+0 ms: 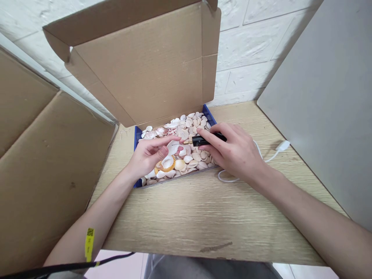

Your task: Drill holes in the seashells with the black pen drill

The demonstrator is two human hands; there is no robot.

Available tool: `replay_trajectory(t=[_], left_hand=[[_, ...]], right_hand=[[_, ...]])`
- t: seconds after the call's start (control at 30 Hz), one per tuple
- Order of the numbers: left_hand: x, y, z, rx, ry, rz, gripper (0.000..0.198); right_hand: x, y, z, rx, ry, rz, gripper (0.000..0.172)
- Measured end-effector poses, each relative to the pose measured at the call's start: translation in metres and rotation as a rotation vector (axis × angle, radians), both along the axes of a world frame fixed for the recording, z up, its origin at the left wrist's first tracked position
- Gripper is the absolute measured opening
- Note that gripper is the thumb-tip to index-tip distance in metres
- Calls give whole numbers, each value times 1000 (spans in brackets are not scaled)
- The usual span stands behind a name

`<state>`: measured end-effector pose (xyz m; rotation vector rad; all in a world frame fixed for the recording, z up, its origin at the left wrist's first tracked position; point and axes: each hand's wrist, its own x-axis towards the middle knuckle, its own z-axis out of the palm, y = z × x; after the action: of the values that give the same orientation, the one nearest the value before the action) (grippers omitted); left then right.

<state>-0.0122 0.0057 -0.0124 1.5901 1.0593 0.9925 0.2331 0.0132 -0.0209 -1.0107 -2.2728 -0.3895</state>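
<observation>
Between the thumb and fingers of my left hand [149, 154] is a white seashell [173, 147]. My right hand [235, 149] is wrapped round a small black hand drill [200, 140] with a brass-coloured chuck. Its thin bit points left at the shell; whether the tip touches it is too fine to tell. Both hands are above a shallow blue-edged cardboard box [209, 113] full of loose shells [195, 157]. An orange-rimmed shell [170, 164] lies just below my left fingers.
The box's brown lid [145, 62] stands raised against a white brick wall [247, 42]. A cardboard panel [52, 147] rises on the left, a grey panel [322, 97] on the right. On the wooden table [186, 217], a white cable [271, 157] runs beside my right hand.
</observation>
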Motion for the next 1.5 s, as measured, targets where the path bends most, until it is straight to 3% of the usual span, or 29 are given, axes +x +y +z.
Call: replay_trajectory(t=[0.2, 0.4, 0.63, 0.77, 0.93, 1.1, 1.5], left_hand=[[2, 1, 3, 22, -12, -108, 26], [3, 1, 8, 75, 136, -82, 30], [-1, 1, 3, 41, 108, -89, 33], [0, 2, 0, 9, 86, -69, 31], [5, 2, 4, -11, 128, -18, 30], [7, 1, 8, 4, 203, -33, 32], [7, 0, 6, 72, 162, -21, 30]], right_hand=[[1, 0, 1, 13, -12, 10, 33], [5, 1, 6, 45, -54, -10, 36], [1, -1, 3, -179, -71, -66, 40], [3, -1, 6, -150, -95, -29, 45], [7, 2, 8, -24, -156, -4, 23], [10, 4, 8, 24, -111, 48, 20], [4, 1, 0, -256, -18, -46, 38]])
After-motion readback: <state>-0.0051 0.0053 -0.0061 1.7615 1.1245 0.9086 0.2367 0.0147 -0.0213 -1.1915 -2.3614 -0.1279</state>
